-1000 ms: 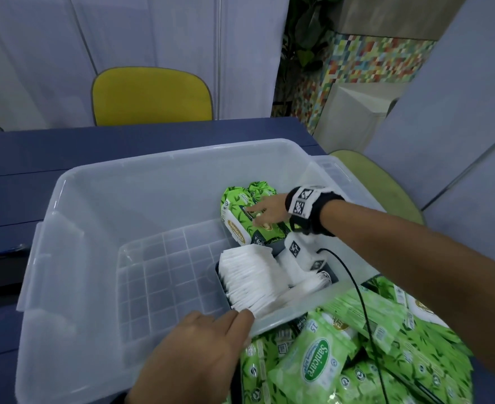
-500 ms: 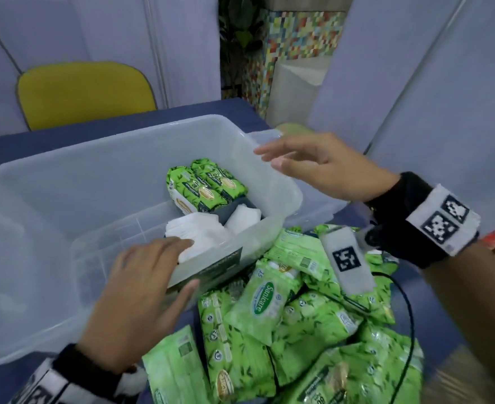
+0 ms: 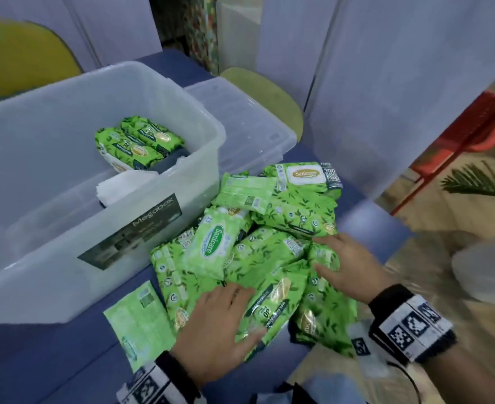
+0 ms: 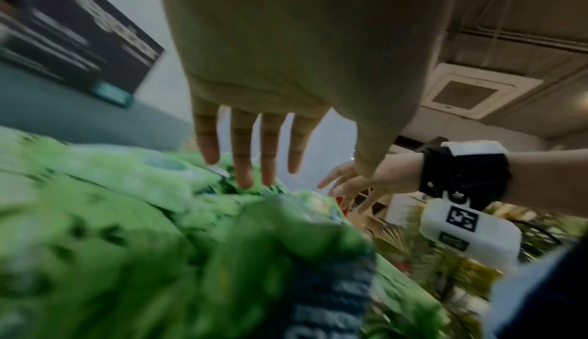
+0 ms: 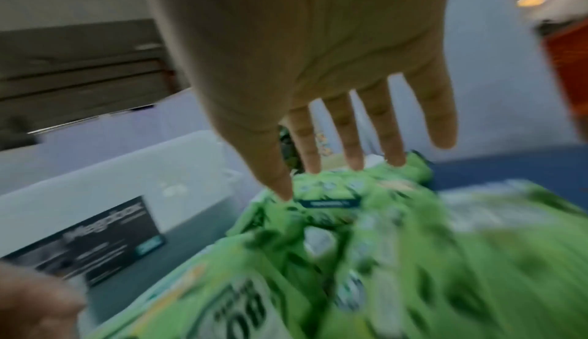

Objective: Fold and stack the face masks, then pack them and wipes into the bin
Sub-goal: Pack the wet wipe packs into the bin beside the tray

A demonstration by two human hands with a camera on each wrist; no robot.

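Right now both hands sit over a heap of green wipe packs (image 3: pixel 269 252) on a blue table (image 3: pixel 51 345), just beside a clear plastic bin (image 3: pixel 141 217). Left hand (image 3: pixel 220 325) lies flat w/ fingers spread on a pack at the near edge of the heap; nothing gripped. Right hand (image 3: pixel 348 266) also has its fingers straight, resting on packs at the heap's right side, no pinch or curl showing. Wrist views are blurry but agree: fingers extended over green wrapping.

Inside the bin, at its right end: two wipe packs (image 3: pixel 137 147) side by side, and nearer the front wall a stack of folded white masks (image 3: pixel 121 185). The bin's lid (image 3: pixel 240 126) lies behind, to the right. One flat pack (image 3: pixel 138 322) sits apart on the table, left of the heap.

Likely risks: packs are slick and piled loosely, so scooping several at once w/ flat hands could let some slide off the table's right edge. Dropping packs in carelessly could also topple or crush the mask stack.
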